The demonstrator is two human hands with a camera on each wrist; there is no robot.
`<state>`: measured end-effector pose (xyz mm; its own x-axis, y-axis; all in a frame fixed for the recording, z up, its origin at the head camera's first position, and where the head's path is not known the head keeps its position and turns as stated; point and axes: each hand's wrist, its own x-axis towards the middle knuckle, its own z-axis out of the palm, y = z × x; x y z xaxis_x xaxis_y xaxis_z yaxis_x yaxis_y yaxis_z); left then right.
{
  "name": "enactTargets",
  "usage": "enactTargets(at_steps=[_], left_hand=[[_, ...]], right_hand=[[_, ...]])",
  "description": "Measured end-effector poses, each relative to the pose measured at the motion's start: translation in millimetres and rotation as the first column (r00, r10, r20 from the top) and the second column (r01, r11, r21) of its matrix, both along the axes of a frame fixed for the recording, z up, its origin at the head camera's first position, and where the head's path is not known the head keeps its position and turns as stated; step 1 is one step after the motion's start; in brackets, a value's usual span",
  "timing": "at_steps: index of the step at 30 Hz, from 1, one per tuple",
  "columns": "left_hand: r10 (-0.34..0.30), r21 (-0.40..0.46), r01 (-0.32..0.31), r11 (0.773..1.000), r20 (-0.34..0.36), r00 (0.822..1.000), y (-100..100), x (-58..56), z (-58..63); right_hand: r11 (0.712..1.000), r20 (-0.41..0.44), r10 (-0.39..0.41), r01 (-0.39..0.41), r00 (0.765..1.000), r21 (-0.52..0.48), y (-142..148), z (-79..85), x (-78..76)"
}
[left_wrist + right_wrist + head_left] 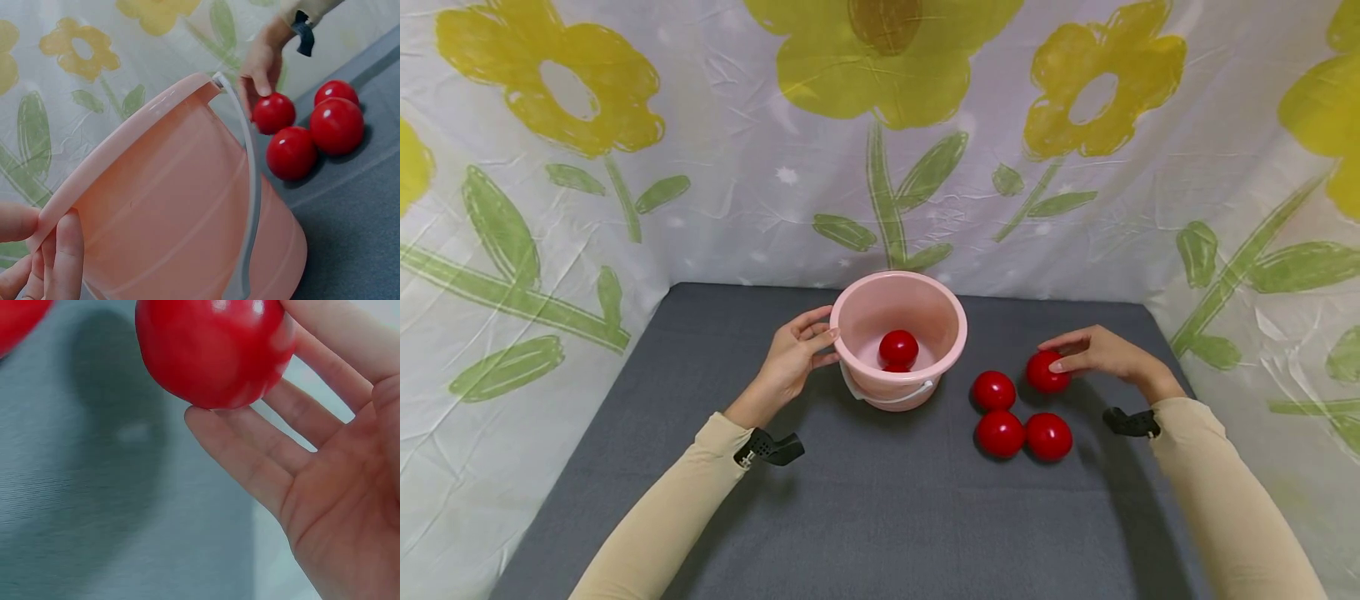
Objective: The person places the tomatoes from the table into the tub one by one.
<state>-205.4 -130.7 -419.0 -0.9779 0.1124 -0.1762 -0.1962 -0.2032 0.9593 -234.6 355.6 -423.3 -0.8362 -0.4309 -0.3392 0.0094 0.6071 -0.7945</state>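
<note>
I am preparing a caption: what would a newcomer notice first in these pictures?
Probably the pink bucket near the head view's centre, its rim pinched by the left hand, a red ball inside. Next, to the right, three red balls on the grey table, with the right hand gripping another beside them. Behind, big yellow flowers on the white backdrop.

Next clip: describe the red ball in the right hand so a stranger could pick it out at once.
In the head view, find the pink bucket toward the far side of the dark grey table. Right of it are three untouched red balls; the held ball is at their far right corner. It alone is gripped by the right hand.
</note>
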Motion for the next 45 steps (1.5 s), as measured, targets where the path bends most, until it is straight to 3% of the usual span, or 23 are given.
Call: enactTargets(at_steps=[11, 19, 24, 34, 45], left_hand=[[-0.003, 0.005, 0.003, 1.0, -0.005, 1.0, 0, 0.0, -0.7], [-0.007, 0.003, 0.007, 1.0, -0.01, 1.0, 0, 0.1, -0.4], [-0.007, 0.004, 0.007, 1.0, -0.009, 1.0, 0, -0.2, -1.0], [-0.007, 0.01, 0.007, 1.0, -0.011, 1.0, 0, 0.2, -1.4], [-0.024, 0.016, 0.024, 1.0, -0.031, 0.999, -1, 1.3, -0.5]], right_hand=[[1.0, -0.053, 0.01, -0.01, 0.999, 0.001, -20, 53.6, -28.2], [1.0, -0.104, 0.001, 0.001, 0.995, 0.016, -65, 95.7, -47.7], [0.999, -0.121, 0.045, -0.043, 0.992, 0.018, -98, 113.2, -57.7], [0.982, -0.14, 0.186, -0.188, 0.972, 0.002, -165, 121.7, -74.4], [0.946, -0.125, 0.323, -0.319, 0.938, 0.056, -223, 113.1, -81.6]])
